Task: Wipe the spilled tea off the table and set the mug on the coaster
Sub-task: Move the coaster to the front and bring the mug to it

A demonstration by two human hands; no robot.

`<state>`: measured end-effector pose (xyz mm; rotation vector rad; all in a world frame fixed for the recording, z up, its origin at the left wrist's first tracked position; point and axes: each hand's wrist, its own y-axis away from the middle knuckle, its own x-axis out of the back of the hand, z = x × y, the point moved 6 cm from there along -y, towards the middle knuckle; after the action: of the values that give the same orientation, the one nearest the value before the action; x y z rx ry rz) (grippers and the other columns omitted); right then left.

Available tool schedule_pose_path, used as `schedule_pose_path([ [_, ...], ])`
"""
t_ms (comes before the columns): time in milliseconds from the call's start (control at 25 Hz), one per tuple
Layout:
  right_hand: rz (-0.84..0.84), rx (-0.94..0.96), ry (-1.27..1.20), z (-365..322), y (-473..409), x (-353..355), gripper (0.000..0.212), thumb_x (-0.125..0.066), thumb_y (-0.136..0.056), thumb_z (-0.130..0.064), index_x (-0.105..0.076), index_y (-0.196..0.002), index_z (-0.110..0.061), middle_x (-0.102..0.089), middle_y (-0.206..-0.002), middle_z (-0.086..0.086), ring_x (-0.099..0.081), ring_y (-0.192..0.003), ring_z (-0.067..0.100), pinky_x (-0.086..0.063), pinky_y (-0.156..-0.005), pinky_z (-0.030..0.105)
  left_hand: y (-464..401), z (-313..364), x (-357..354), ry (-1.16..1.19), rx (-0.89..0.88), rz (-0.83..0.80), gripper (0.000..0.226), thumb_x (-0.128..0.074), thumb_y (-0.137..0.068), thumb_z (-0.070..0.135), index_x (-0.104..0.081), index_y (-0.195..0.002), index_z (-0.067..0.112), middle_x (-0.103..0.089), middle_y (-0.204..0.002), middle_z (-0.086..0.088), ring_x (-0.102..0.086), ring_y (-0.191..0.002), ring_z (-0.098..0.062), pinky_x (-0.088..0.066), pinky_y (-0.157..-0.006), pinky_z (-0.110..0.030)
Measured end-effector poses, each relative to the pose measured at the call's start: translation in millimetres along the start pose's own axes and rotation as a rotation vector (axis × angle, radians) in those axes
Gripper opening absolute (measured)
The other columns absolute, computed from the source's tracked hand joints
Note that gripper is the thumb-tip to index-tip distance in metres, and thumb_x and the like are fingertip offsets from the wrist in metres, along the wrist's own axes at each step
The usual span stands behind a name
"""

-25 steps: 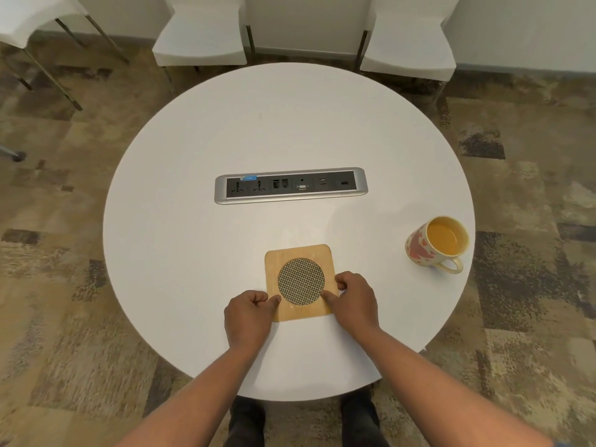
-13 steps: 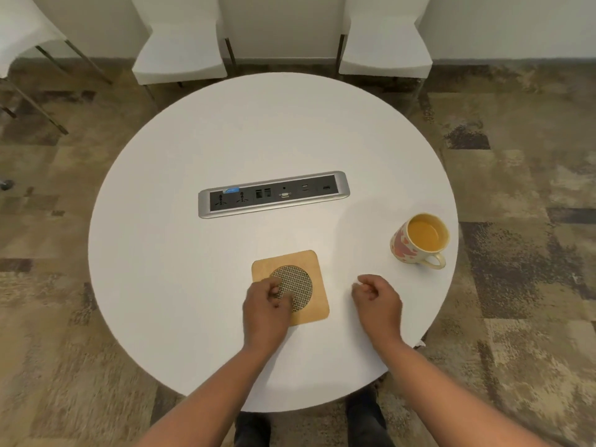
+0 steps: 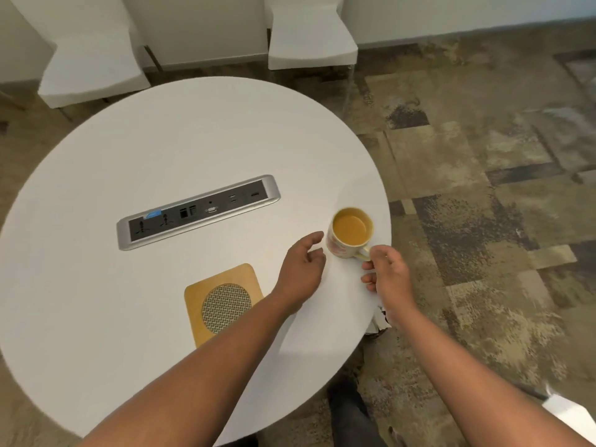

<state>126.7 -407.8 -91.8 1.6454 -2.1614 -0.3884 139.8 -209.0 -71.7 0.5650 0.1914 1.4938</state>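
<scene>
Mug [image 3: 350, 233] not yet on coaster [image 3: 224, 301]; no spill visible on surface [image 3: 193, 130]. Right hand [image 3: 387, 275] grip pinched handle; left hand [image 3: 303, 269] grip apart, beside mug.

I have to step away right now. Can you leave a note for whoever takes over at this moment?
Left hand: open, beside the mug, not touching.
Right hand: fingers at the mug's handle; firm grip unclear.
Mug: full of tea, upright near the table edge.
Coaster: bare, nearer the person.
Done: no spill visible on the table.
Left: lift the mug onto the coaster without slopping.
</scene>
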Motion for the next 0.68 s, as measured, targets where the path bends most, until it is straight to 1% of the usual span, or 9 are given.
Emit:
schedule_pose_path([
  [80, -0.074, -0.014, 0.032, -1.3, -6.8, 0.8, 0.016, -0.055, -0.096, -0.046, -0.067, -0.091, -0.038, -0.071, -0.083, 0.0, -0.064, -0.06, 0.008, -0.048, -0.05, 0.019, -6.6, 3.3, -6.7, 0.006, 0.007, 0.023, 0.039, -0.05, -0.101, 0.006, -0.059, -0.127, 0.034, -0.067, -0.085, 0.04, -0.059, -0.066, 0.02, -0.044, -0.058, 0.001],
  [120, -0.108, -0.02, 0.048, -1.7, -9.8, 1.0, 0.019, -0.054, -0.096, -0.046, -0.068, -0.092, -0.036, -0.072, -0.084, -0.001, -0.065, -0.062, 0.009, -0.049, -0.052, 0.02, -8.8, 4.5, -8.9, 0.017, 0.012, 0.037, 0.039, -0.051, -0.1, 0.006, -0.06, -0.119, 0.039, -0.066, -0.082, 0.044, -0.058, -0.064, 0.022, -0.045, -0.058, 0.0],
  [160, -0.138, -0.026, 0.066, -1.6, -12.9, 1.8, 0.021, -0.053, -0.097, -0.047, -0.069, -0.093, -0.033, -0.073, -0.085, 0.0, -0.066, -0.064, 0.009, -0.049, -0.053, 0.021, -10.5, 5.8, -11.6, 0.035, 0.019, 0.05, 0.039, -0.052, -0.1, 0.006, -0.061, -0.113, 0.042, -0.068, -0.084, 0.043, -0.06, -0.067, 0.021, -0.047, -0.061, -0.002],
  [200, -0.166, -0.034, 0.077, -1.3, -15.2, 2.1, 0.023, -0.053, -0.097, -0.047, -0.069, -0.094, -0.031, -0.073, -0.087, 0.001, -0.066, -0.065, 0.01, -0.049, -0.055, 0.022, -11.2, 6.4, -13.7, 0.06, 0.027, 0.065, 0.04, -0.053, -0.099, 0.006, -0.063, -0.111, 0.043, -0.071, -0.091, 0.037, -0.063, -0.077, 0.019, -0.05, -0.067, -0.006],
  [280, -0.205, -0.044, 0.079, -0.6, -18.7, 2.8, 0.023, -0.056, -0.097, -0.042, -0.071, -0.096, -0.025, -0.073, -0.09, 0.004, -0.067, -0.068, 0.012, -0.05, -0.058, 0.023, -11.7, 6.4, -16.2, 0.102, 0.037, 0.085, 0.039, -0.054, -0.098, 0.005, -0.066, -0.115, 0.038, -0.071, -0.112, 0.023, -0.065, -0.102, 0.006, -0.052, -0.084, -0.019],
  [360, -0.233, -0.031, 0.077, -0.9, -22.0, 3.5, 0.018, -0.059, -0.098, -0.032, -0.072, -0.097, -0.02, -0.073, -0.092, 0.008, -0.067, -0.07, 0.014, -0.052, -0.061, 0.024, -12.5, 6.1, -17.2, 0.119, 0.024, 0.091, 0.039, -0.055, -0.097, 0.004, -0.067, -0.119, 0.034, -0.069, -0.12, 0.016, -0.063, -0.112, -0.003, -0.052, -0.091, -0.026],
  [440, -0.26, -0.007, 0.09, -1.3, -23.5, 3.0, 0.015, -0.059, -0.099, -0.025, -0.072, -0.097, -0.017, -0.073, -0.089, 0.008, -0.067, -0.074, 0.015, -0.053, -0.066, 0.025, -13.2, 5.8, -16.6, 0.12, 0.015, 0.096, 0.039, -0.055, -0.097, 0.004, -0.067, -0.122, 0.031, -0.069, -0.12, 0.017, -0.061, -0.112, 0.002, -0.051, -0.09, -0.022],
  [560, -0.281, 0.02, 0.115, 1.1, -21.4, 0.0, 0.016, -0.058, -0.099, -0.022, -0.073, -0.094, -0.018, -0.073, -0.085, 0.005, -0.066, -0.077, 0.016, -0.054, -0.071, 0.027, -11.4, 7.3, -14.3, 0.119, 0.013, 0.084, 0.038, -0.054, -0.098, 0.004, -0.065, -0.126, 0.028, -0.066, -0.118, 0.023, -0.06, -0.102, 0.017, -0.045, -0.079, -0.008],
  [680, -0.282, 0.047, 0.139, 3.0, -13.6, -6.0, 0.02, -0.059, -0.099, -0.025, -0.074, -0.086, -0.023, -0.073, -0.083, 0.009, -0.066, -0.078, 0.017, -0.055, -0.075, 0.032, -5.2, 7.5, -6.4, 0.15, 0.007, 0.072, 0.039, -0.052, -0.099, 0.001, -0.065, -0.125, 0.027, -0.067, -0.117, 0.024, -0.062, -0.097, 0.021, -0.047, -0.072, -0.003],
])
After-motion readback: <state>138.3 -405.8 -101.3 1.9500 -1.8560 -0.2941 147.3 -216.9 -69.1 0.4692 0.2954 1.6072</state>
